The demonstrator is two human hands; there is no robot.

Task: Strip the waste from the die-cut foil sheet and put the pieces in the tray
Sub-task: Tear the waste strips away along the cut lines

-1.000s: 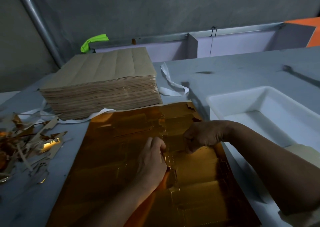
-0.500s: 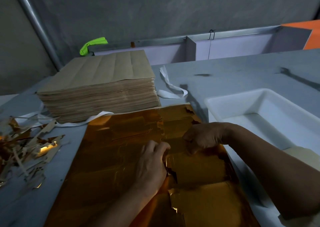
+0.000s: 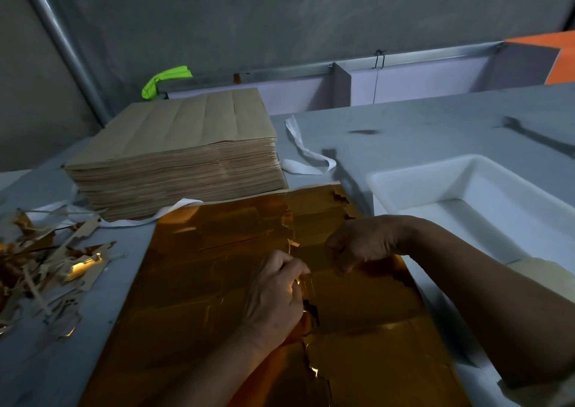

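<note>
Opened further than a second ago, the split in the foil sheet now runs from between the two hands down toward the bottom of the frame.

Head view: the left hand sits at centre frame with its grip narrow, fingertips pinching the foil edge at that split. The right hand is just up and right of it, curled and pinching the foil on the far side of the seam. In this dim light I cannot say for sure which side is waste and which is piece.

The seam's long axis runs top to bottom of the frame, so I judge the pull goes sideways. The tray lies at the right of the frame, just beside the sheet and nearer the right hand, with nothing between. The scrap pile lies at the left edge, on the left hand's side. Behind the sheet on the counter stand a stack of brown sheets and a white strap, clear of either path.
</note>
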